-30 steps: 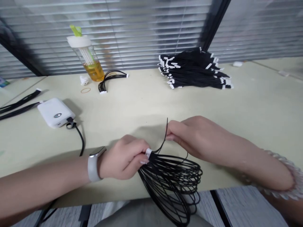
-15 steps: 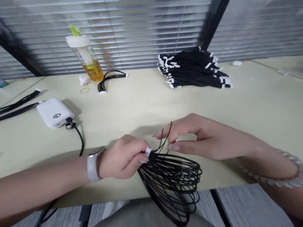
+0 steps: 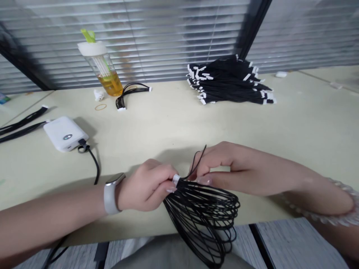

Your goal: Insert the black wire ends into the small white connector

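My left hand [image 3: 150,185], with a grey watch band at its wrist, grips the end of a black wire harness [image 3: 206,213]. A white connector [image 3: 176,180] pokes out between its thumb and index finger. From there the wires fan out rightward in long loops, hanging past the table's front edge. Right of the connector, my right hand [image 3: 228,164] has thumb and fingertips pinched together at the upper wires. Two thin wires [image 3: 198,164] stick up in loose curves by its fingers. Exactly which wires sit in that pinch is partly hidden.
A heap of black harnesses with white connectors [image 3: 230,82] lies at the back. A bottle of amber drink [image 3: 110,80], a small harness [image 3: 131,91] and a rubber band [image 3: 100,107] are back left. A white power bank [image 3: 66,133] with a black cable lies left.
My right hand has moved slightly down and left to the wires by the connector, and its fingers have closed together. The left hand and its harness hold still.
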`<state>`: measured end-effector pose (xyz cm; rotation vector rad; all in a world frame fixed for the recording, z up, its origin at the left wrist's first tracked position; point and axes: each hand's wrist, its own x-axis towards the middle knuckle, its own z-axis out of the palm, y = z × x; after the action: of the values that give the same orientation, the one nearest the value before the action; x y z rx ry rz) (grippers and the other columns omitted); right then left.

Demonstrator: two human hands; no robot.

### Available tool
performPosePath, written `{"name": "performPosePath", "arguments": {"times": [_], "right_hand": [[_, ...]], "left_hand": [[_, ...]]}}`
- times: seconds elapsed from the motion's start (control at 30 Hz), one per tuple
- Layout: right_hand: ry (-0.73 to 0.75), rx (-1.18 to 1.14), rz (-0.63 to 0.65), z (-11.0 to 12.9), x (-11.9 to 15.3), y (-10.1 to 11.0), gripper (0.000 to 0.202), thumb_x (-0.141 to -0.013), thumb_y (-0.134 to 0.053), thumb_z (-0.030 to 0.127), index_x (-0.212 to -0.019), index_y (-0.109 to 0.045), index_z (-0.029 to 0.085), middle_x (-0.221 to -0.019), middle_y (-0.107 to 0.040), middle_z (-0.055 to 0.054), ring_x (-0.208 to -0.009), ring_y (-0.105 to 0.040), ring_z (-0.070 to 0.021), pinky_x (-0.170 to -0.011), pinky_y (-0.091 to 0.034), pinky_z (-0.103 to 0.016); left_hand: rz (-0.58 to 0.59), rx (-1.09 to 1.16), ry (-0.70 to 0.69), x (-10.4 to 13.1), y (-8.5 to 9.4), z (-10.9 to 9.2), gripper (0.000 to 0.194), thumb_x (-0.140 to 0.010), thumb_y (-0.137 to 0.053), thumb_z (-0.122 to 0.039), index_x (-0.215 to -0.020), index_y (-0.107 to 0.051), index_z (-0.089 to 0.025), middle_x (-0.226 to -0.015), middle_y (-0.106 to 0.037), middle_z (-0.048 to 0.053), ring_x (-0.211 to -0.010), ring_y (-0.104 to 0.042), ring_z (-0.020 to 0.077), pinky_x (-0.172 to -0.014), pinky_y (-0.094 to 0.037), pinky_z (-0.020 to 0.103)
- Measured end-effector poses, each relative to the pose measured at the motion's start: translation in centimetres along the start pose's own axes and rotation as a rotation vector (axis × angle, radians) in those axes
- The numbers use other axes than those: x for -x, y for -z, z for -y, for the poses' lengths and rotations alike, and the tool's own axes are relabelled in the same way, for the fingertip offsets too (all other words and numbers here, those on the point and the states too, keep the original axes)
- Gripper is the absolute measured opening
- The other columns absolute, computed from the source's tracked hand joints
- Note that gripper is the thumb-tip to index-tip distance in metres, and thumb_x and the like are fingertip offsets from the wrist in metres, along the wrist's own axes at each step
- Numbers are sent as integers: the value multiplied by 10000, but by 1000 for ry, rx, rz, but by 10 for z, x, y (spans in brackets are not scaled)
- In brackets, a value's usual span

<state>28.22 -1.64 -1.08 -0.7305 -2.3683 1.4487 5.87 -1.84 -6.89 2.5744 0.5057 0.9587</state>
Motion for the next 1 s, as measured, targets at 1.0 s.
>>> {"name": "performPosePath", "arguments": {"times": [1.0], "right_hand": [[26, 117, -126, 1, 4, 0, 100, -840, -551, 222, -830, -632, 164, -823, -681, -9, -739, -602, -103, -687, -448, -225]], "left_hand": [[15, -4, -1, -1, 0, 0, 378, -977, -231, -388, -739, -443, -186, -512, -482, -25, -430, -410, 102, -424, -329, 223]]}}
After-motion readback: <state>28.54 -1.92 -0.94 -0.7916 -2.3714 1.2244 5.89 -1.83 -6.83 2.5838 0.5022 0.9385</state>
